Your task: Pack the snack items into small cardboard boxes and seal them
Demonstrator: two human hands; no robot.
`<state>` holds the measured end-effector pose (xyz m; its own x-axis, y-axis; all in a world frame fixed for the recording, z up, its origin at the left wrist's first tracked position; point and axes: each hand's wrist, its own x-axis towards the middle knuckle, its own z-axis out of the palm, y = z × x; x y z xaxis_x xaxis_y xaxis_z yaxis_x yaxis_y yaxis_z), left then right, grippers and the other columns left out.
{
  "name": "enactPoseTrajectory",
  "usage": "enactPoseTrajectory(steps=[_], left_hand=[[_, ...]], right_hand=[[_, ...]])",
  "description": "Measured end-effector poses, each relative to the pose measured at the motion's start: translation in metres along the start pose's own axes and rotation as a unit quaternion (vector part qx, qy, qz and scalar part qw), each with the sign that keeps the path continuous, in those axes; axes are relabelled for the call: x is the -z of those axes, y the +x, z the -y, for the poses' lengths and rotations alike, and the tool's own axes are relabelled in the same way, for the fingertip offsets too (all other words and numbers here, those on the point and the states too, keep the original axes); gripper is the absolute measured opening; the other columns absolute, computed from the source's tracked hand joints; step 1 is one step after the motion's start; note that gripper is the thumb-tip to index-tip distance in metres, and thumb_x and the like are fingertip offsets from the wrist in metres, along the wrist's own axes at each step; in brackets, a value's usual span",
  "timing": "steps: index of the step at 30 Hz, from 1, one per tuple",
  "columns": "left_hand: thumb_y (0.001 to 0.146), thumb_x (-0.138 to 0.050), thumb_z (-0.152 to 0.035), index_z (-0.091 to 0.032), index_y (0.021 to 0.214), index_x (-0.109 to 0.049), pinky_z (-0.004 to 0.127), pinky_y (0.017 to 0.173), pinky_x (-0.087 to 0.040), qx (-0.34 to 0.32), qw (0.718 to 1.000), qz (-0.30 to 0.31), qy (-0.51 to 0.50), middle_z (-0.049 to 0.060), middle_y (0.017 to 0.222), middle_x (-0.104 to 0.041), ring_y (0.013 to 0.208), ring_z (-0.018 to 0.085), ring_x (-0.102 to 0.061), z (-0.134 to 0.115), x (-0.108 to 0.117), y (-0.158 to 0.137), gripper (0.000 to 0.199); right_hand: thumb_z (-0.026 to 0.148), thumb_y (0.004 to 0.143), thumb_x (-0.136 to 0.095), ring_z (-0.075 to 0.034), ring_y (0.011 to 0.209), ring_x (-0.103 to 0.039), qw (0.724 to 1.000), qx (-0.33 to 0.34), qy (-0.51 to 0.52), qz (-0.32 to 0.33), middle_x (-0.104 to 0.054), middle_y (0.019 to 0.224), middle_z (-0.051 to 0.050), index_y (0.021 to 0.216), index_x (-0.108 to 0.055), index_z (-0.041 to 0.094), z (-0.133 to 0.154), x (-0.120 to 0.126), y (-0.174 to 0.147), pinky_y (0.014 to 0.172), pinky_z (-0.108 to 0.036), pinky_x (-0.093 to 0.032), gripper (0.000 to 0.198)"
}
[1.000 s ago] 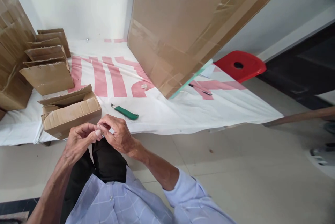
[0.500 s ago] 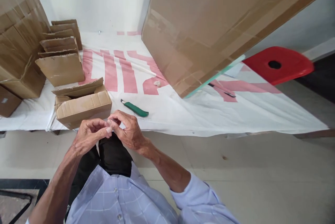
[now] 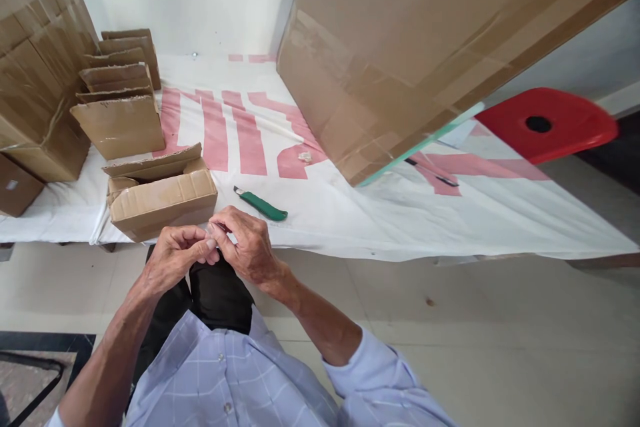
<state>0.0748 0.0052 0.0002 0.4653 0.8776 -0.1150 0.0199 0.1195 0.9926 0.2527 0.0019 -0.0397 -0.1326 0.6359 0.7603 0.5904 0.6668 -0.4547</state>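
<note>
A big cardboard sheet point(image 3: 415, 47), patched with tape, leans over the far right part of the low table point(image 3: 450, 214), which is covered with a white cloth printed in pink. A tall stack of cardboard point(image 3: 35, 60) stands at the table's far left corner, with a row of folded cardboard pieces point(image 3: 120, 90) just beside it. Past the table's right edge sits a red stool point(image 3: 550, 124). At the near left edge rests an open box point(image 3: 160, 194), and a green knife point(image 3: 261, 204) lies near the near edge, just right of the box.

In front of that near edge, the left hand point(image 3: 175, 260) and the right hand point(image 3: 247, 247) meet fingertip to fingertip, pinched together on a small pale scrap point(image 3: 214, 234); what it is cannot be told.

Over the last second the hands have hardly shifted against each other, while the view has swung nearer the table. The fiddling with the scrap seems to be still going on, and the knife lies untouched.
</note>
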Motion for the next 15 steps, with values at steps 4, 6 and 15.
enactPoseTrajectory(steps=[4,6,15], left_hand=[[0.082,-0.089,-0.047,-0.016,0.072,-0.079,0.024,0.067,-0.053,0.010,1.000,0.000,-0.005,0.006,0.069,-0.076,0.064,0.014,-0.067,-0.001,-0.001,-0.001,0.034],[0.082,-0.087,-0.041,-0.016,0.070,-0.078,0.024,0.067,-0.052,0.014,1.000,0.002,-0.005,0.005,0.066,-0.075,0.063,0.013,-0.066,-0.002,-0.001,-0.001,0.029],[0.078,-0.089,-0.041,-0.017,0.072,-0.080,0.024,0.066,-0.052,0.005,0.999,-0.029,0.013,0.004,0.065,-0.074,0.062,0.013,-0.064,-0.010,-0.002,-0.005,0.026]], right_hand=[[0.019,0.107,-0.054,-0.016,0.073,-0.066,0.998,-0.040,0.051,0.017,-0.070,0.081,-0.002,0.091,-0.063,0.024,0.001,0.002,0.000,0.070,-0.029,-0.053,0.019],[0.020,0.106,-0.056,-0.015,0.072,-0.066,0.993,-0.067,0.097,0.018,-0.071,0.081,-0.002,0.090,-0.064,0.023,0.002,0.005,0.001,0.069,-0.028,-0.053,0.018],[0.031,0.104,-0.060,-0.015,0.068,-0.063,0.973,-0.154,0.172,0.030,-0.070,0.079,0.000,0.090,-0.065,0.024,0.003,0.016,0.006,0.067,-0.028,-0.054,0.017]])
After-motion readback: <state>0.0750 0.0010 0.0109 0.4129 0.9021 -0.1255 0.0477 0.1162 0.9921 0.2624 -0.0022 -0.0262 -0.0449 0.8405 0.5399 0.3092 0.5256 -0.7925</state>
